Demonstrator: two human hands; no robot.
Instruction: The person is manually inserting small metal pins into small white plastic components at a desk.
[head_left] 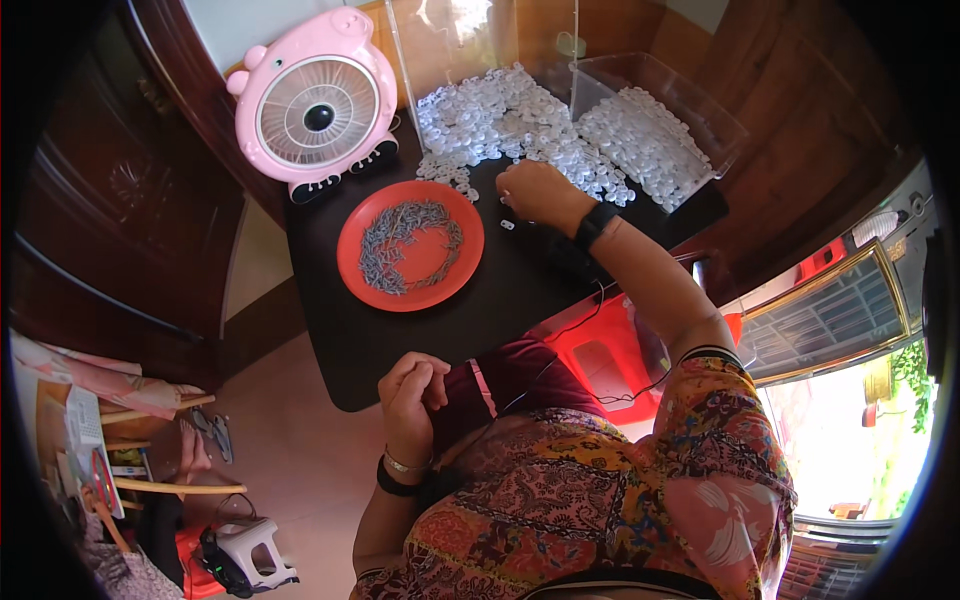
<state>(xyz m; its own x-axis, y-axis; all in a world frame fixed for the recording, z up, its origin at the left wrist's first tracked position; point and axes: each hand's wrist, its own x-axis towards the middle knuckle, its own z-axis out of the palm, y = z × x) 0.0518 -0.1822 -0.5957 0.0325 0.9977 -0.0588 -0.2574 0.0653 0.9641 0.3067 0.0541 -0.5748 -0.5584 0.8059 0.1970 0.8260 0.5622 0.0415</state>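
Observation:
A heap of small white oval plastic pieces (500, 115) spreads over the far part of the black table. My right hand (545, 194) is at the heap's near edge, fingers curled downward; what they hold, if anything, is hidden. One loose white piece (507, 225) lies on the table just below that hand. My left hand (412, 392) hovers by the near table edge, above my lap, with its fingers folded in. Nothing in it can be made out. Between the hands, to the left, sits a round orange-red plate (352, 262) holding many thin grey screw-like pieces (385, 255).
A pink pig-shaped fan (318, 105) stands at the table's far left. Behind the heap is a clear plastic bin (545, 40), and a second clear box (735, 135) of white pieces is at the right. A red stool (600, 360) and a dark cable are beside my lap.

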